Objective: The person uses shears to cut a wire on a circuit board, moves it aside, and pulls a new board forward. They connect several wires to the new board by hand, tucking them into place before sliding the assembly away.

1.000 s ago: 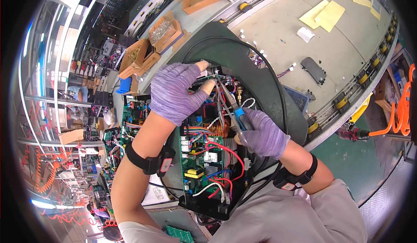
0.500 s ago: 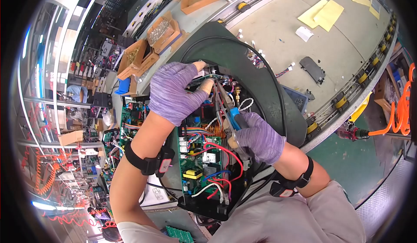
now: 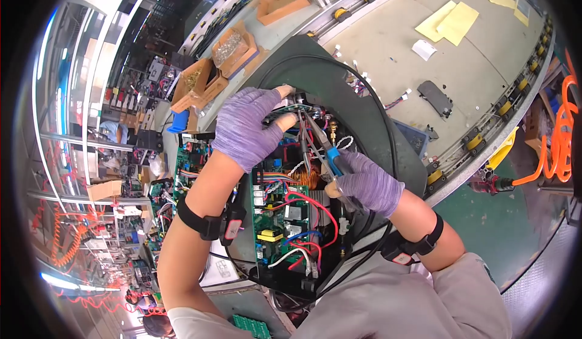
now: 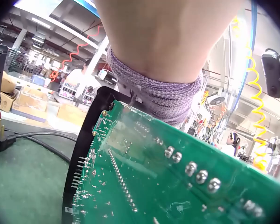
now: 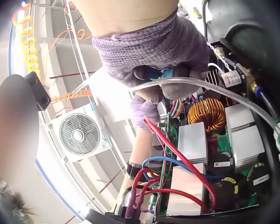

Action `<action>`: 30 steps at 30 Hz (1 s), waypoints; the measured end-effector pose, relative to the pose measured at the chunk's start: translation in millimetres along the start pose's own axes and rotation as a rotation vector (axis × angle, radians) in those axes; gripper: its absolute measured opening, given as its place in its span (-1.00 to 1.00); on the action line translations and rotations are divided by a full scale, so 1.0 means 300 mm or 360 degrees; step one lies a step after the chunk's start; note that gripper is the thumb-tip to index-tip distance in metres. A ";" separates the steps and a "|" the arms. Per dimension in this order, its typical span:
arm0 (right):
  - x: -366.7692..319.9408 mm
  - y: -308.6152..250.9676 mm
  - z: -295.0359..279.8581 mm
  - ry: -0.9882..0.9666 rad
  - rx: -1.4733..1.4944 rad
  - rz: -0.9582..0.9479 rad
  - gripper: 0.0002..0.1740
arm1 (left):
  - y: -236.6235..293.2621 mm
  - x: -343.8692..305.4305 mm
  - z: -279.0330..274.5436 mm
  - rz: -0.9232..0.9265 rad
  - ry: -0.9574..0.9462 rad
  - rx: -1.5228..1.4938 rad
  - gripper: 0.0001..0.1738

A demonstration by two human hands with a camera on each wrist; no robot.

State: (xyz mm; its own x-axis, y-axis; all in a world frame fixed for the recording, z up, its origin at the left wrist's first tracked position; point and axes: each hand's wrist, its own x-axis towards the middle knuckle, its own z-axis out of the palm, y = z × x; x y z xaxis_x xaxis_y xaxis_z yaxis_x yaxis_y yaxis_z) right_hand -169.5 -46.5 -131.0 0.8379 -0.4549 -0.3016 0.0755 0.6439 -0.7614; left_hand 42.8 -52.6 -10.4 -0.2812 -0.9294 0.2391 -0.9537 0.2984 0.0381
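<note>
An opened electronic unit with a green circuit board (image 3: 264, 218), a copper coil (image 5: 205, 114) and red cables (image 5: 177, 158) is below both hands. My left hand (image 3: 245, 124), in a purple knit glove with bare fingertips, pinches a small board (image 3: 295, 107) at the unit's far end. In my right hand (image 3: 373, 184), gloved alike, are pliers with blue and dark handles (image 3: 333, 154). Their long tips reach among the wires close beside the left thumb. The left wrist view shows the soldered back of a green board (image 4: 144, 172) in front of the left glove; the left fingers are hidden there.
A black cable (image 3: 391, 130) loops around the unit's far and right sides. Beyond stand cardboard boxes of small parts (image 3: 233, 48). On the right, a roller-edged table (image 3: 394, 48) carries yellow sheets (image 3: 458, 23) and a black part (image 3: 435, 98). A second board (image 3: 185, 163) is at left.
The right hand and pliers shifted slightly left and then back right, the tips staying near the left thumb. The left hand keeps its place at the small board.
</note>
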 end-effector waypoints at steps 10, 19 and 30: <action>0.029 0.046 -0.005 0.0106 -0.0169 -0.0185 -0.23 | 0.001 0.005 0.011 0.0041 0.0067 0.0052 -0.59; 0.007 -0.010 0.021 0.0132 -0.0153 0.0033 -0.25 | -0.007 0.006 0.013 0.0107 0.0096 0.0048 -0.60; -0.005 -0.053 0.048 0.0147 -0.0298 -0.0011 -0.44 | -0.016 0.011 0.029 0.0204 0.0197 0.0057 -0.62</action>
State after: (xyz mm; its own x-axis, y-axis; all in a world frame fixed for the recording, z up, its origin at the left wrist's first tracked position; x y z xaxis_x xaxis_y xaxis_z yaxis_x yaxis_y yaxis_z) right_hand -164.1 -47.4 -110.2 0.7841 -0.5189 -0.3405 -0.0275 0.5189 -0.8544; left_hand 45.4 -59.0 -18.3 -0.3877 -0.8497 0.3573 -0.9146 0.4029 -0.0344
